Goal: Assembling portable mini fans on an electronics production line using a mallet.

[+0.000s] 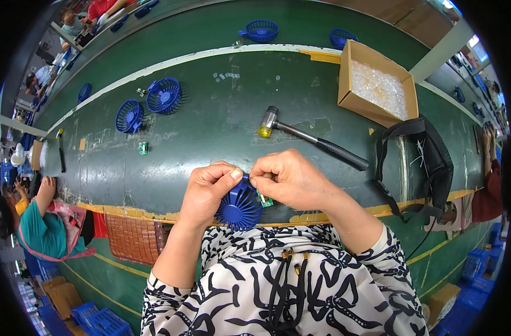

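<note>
A round blue fan cage (238,213) with slatted sides is pinched at its upper edge by my left hand (206,190), thumb against the fingers. Close beside it, my right hand (289,178) has its thumb and forefinger pressed together at the cage's top; what they grip, if anything, is hidden. Just under the right fingers a small green circuit board (265,199) shows in part beside the cage. Both hands are over the near edge of the green bench.
Ahead lie a hammer (314,140), two blue fan cages (164,95) (130,116) and another small circuit board (143,148). At right stand a cardboard box (346,73) of small clear pieces and a black strap (434,157). More cages (261,32) rest beyond the white strip. People sit both sides.
</note>
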### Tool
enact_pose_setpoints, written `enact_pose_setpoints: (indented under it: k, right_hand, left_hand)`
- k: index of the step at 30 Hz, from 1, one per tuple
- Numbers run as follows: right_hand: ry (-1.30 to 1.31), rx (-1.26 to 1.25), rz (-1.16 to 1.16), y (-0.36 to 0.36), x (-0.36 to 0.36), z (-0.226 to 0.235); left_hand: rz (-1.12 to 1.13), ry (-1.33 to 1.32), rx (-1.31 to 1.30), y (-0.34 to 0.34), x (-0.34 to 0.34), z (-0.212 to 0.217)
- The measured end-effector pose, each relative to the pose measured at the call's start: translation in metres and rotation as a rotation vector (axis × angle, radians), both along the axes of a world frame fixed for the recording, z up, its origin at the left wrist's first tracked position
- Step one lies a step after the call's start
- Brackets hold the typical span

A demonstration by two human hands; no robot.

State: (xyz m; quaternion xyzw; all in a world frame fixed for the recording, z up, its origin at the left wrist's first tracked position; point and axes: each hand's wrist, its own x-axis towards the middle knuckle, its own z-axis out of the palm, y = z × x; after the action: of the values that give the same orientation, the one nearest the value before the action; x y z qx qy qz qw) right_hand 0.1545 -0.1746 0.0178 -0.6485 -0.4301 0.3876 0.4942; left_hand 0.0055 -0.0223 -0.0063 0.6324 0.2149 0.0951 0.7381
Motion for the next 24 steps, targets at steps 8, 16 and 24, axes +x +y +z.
enact_pose_setpoints:
  k: [8, 16, 24]
  right_hand:
    - [-0.013, -0.041, 0.004, 0.000, 0.005, -0.004]
    - [-0.102, -0.072, 0.067, -0.001, 0.011, -0.005]
    - [-0.096, -0.069, 0.038, -0.001, 0.008, -0.008]
  left_hand:
    - [-0.027, 0.058, -0.029, 0.000, 0.004, -0.001]
    - [-0.007, 0.092, -0.032, -0.004, 0.006, -0.008]
    - [0.012, 0.115, -0.108, -0.005, 0.006, -0.006]
